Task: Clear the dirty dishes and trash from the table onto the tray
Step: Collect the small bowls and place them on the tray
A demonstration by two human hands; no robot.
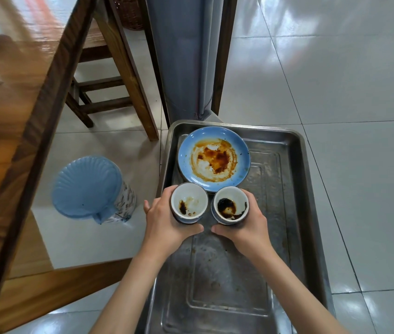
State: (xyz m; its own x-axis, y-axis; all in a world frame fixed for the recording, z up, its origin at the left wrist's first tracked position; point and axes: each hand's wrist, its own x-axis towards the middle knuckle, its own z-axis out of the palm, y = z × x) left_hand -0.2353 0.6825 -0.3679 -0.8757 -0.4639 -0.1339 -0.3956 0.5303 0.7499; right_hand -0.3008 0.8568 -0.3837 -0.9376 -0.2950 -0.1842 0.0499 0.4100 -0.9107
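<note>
A long metal tray (294, 179) lies in front of me. At its far left end rests a blue plate (215, 160) smeared with brown sauce. My left hand (164, 225) grips a small cup (189, 202), white inside with a dark stain. My right hand (249, 225) grips a second small cup (230, 204) with darker sauce residue. Both cups are upright, side by side over the tray just in front of the plate. I cannot tell whether they touch the tray.
The wooden table (10, 112) fills the left side, blurred. A blue-lidded bin (90, 186) stands on the tiled floor between table and tray. A wooden chair (111, 75) and a grey pillar (186, 56) lie beyond the tray.
</note>
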